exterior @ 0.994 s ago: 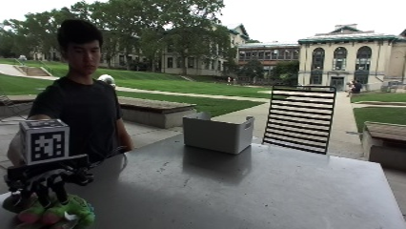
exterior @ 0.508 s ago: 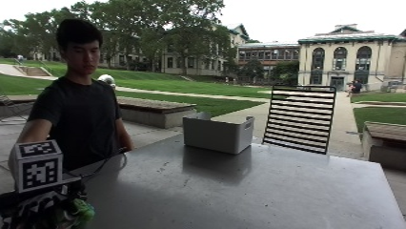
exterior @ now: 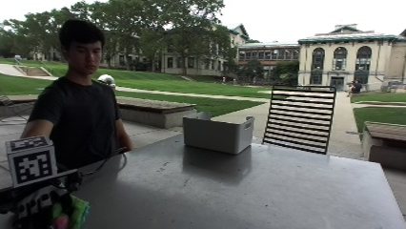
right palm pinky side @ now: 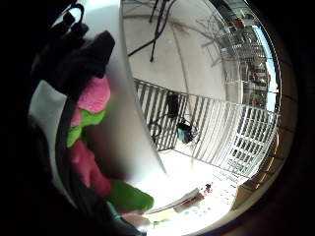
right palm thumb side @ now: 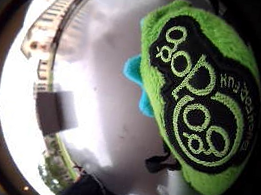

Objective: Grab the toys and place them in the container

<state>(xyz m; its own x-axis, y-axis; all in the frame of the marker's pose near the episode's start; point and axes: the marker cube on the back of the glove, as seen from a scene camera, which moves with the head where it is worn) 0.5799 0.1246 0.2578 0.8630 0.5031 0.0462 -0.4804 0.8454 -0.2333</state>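
1. Plush toy (exterior: 71, 213) is held in curled fingers of right hand (exterior: 39, 210), near-left table (exterior: 241, 191) corner.
2. Judged soft, light; best gripped around body.
3. Container (exterior: 218, 133) stands far, well apart.

A person (exterior: 79, 119) wears a plain dark short-sleeved T-shirt (exterior: 82, 121); the right hand (exterior: 44, 210) is covered by a black glove with black straps and white plastic parts

Outside cam across table (exterior: 254, 191) faces person; palm cams close on plush toy (right palm thumb side: 197, 94).
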